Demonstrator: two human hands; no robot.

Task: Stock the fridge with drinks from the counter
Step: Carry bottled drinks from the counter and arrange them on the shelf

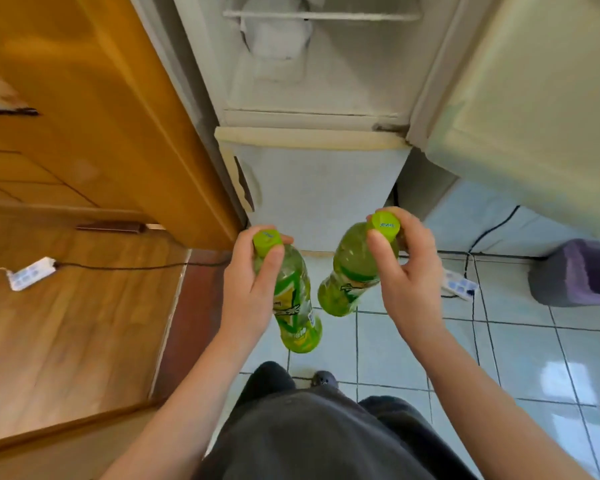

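Gripping a green bottle (297,306) by its cap, the left hand (248,289); the right hand (407,271) likewise

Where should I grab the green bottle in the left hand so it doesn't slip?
Probably near the top, just under the cap, coming from above. The green bottle hangs cap-up, and its top is much narrower than its body, so your fingers can close right round it. The left hand grips it there now.
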